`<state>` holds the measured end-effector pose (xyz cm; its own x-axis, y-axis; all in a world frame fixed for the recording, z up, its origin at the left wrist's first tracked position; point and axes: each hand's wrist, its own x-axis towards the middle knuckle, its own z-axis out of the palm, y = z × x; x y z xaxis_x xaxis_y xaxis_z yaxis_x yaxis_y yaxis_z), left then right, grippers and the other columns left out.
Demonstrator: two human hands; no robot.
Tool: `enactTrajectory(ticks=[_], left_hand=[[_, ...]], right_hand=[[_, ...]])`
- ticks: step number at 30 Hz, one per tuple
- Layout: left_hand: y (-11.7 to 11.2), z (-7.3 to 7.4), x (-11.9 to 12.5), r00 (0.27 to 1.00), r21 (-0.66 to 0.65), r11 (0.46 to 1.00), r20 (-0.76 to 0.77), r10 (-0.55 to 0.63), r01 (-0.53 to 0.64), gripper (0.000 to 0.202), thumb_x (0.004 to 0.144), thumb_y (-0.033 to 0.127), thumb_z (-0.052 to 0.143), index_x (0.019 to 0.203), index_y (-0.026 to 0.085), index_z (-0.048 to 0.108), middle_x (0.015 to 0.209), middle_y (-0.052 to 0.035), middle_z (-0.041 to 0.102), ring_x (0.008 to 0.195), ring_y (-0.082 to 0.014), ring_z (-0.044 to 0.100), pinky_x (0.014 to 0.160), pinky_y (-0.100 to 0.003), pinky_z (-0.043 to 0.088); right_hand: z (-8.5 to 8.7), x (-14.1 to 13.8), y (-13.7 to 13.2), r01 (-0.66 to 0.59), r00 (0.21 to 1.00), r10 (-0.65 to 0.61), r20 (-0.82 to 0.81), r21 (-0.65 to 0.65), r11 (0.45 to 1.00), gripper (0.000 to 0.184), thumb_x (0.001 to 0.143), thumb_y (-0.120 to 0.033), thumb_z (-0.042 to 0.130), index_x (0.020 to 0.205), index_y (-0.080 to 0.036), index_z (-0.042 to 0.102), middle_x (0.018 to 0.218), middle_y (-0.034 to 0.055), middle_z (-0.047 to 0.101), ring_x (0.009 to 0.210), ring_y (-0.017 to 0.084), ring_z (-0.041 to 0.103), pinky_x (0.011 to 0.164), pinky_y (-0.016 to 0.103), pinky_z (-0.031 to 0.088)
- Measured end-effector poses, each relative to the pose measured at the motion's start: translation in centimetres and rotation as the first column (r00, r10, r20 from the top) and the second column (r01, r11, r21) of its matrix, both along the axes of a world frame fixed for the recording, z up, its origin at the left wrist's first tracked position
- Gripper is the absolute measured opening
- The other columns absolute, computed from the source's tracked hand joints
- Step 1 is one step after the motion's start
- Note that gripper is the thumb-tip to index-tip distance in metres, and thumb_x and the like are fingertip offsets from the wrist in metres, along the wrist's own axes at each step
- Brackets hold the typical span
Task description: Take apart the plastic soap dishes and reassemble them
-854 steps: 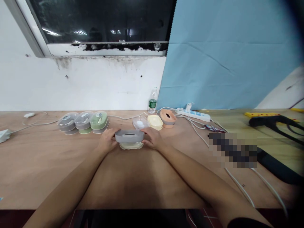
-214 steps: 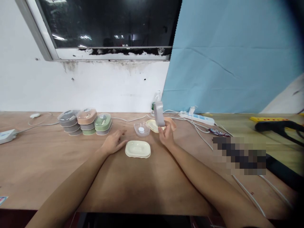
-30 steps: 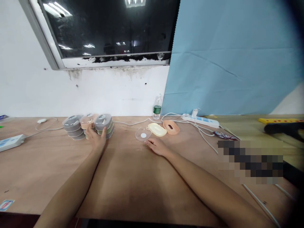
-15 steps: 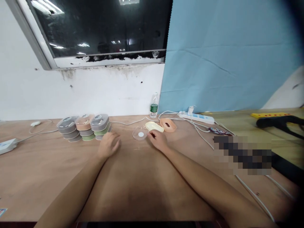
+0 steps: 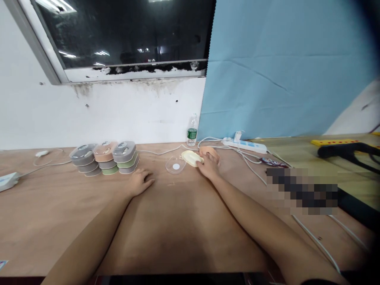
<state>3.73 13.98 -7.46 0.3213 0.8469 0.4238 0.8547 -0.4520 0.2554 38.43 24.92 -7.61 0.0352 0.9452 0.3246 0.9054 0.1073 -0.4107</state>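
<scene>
My left hand (image 5: 139, 183) lies palm down on the wooden table (image 5: 178, 221), fingers loosely apart and holding nothing, just right of three short stacks of lidded oval boxes (image 5: 103, 158). My right hand (image 5: 209, 165) reaches to the back of the table. Its fingers rest on the near edge of a peach oval box part (image 5: 208, 150), and its thumb sits against a cream oval tray (image 5: 191, 157). A clear lid (image 5: 175, 165) with a white dot lies just left of the tray, untouched.
A water bottle (image 5: 192, 130) stands at the wall. A white power strip (image 5: 245, 145) and its cables (image 5: 314, 233) run along the right side. A white adapter (image 5: 7, 181) lies far left. A black and yellow object (image 5: 344, 148) lies far right.
My right hand has moved right, from the cream tray onto the peach part. My left hand has slid slightly toward the middle and settled on the table.
</scene>
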Motion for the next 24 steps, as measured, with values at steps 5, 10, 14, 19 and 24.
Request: enactTrajectory(ticks=[5,10,14,19,24], left_hand=[[-0.1,0.1,0.1,0.999,-0.005,1.000,-0.042,0.011,-0.011,0.034,0.086,0.045,0.054,0.107,0.022,0.066,0.104,-0.0097,0.065,0.097,-0.0261,0.058,0.086,-0.043,0.048],[-0.1,0.0,0.0,0.998,0.002,1.000,-0.061,0.012,-0.012,0.034,0.086,0.045,0.054,0.108,0.022,0.065,0.105,-0.0090,0.064,0.098,-0.0259,0.058,0.087,-0.043,0.047],[0.1,-0.3,-0.2,0.998,-0.005,1.000,-0.070,0.007,-0.008,0.035,0.086,0.045,0.054,0.109,0.021,0.065,0.106,-0.0093,0.064,0.099,-0.0252,0.058,0.088,-0.042,0.047],[0.3,-0.6,-0.4,0.998,-0.019,1.000,-0.066,0.010,-0.012,0.036,0.086,0.046,0.054,0.110,0.021,0.065,0.105,-0.0089,0.064,0.098,-0.0247,0.057,0.088,-0.041,0.046],[0.4,-0.7,-0.5,0.997,-0.019,1.000,-0.076,0.008,-0.010,0.037,0.087,0.047,0.053,0.110,0.021,0.065,0.107,-0.0087,0.063,0.099,-0.0250,0.057,0.089,-0.041,0.046]], right_hand=[[0.3,-1.3,-1.1,-0.111,0.993,0.114,0.042,-0.070,0.991,0.040,0.083,-0.052,0.053,0.111,-0.026,0.065,0.142,0.0126,0.044,0.133,0.037,0.031,0.105,0.064,0.012],[0.5,-1.4,-1.3,-0.127,0.992,0.128,0.017,-0.071,0.989,0.046,0.079,-0.060,0.057,0.110,-0.027,0.066,0.144,0.0119,0.042,0.135,0.037,0.028,0.105,0.064,0.010],[0.2,-1.3,-1.2,-0.117,0.993,0.118,0.024,-0.046,0.992,0.047,0.073,-0.056,0.065,0.109,-0.027,0.066,0.143,0.0117,0.042,0.133,0.036,0.030,0.105,0.062,0.012],[0.2,-1.5,-1.4,-0.140,0.990,0.140,0.030,0.003,0.990,0.026,0.072,-0.048,0.068,0.082,-0.024,0.068,0.133,0.0089,0.051,0.122,0.032,0.041,0.102,0.058,0.017],[0.2,-1.7,-1.6,-0.231,0.972,0.228,0.056,0.049,0.972,0.023,0.074,-0.045,0.066,0.072,-0.023,0.065,0.114,0.0065,0.060,0.114,0.029,0.047,0.099,0.055,0.020]])
